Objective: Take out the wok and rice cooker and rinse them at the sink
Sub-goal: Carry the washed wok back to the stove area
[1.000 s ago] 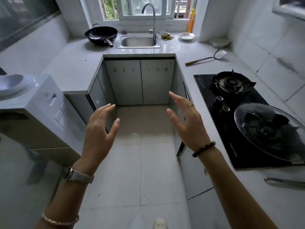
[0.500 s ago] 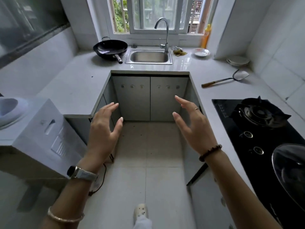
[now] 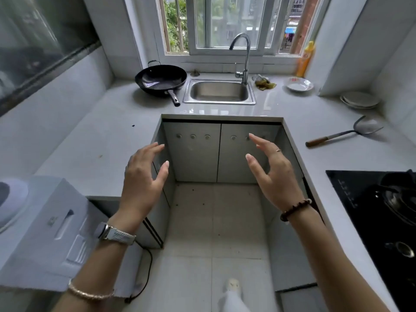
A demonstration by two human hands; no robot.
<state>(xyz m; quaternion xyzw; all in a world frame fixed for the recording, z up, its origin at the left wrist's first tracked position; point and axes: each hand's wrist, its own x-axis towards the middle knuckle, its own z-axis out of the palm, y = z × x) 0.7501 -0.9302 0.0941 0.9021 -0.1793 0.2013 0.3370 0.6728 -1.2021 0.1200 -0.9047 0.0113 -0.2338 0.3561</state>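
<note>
Beside sink (image 3: 219, 93), black wok (image 3: 160, 78)

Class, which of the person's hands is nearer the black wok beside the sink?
Left. The left hand hovers open almost straight below the wok in the picture; the right hand is further off, below the right side of the sink.

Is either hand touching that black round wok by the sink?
Apart. The head view shows the left hand and right hand open in mid-air, with the black round wok far beyond them on the grey counter beside the steel sink.
</note>
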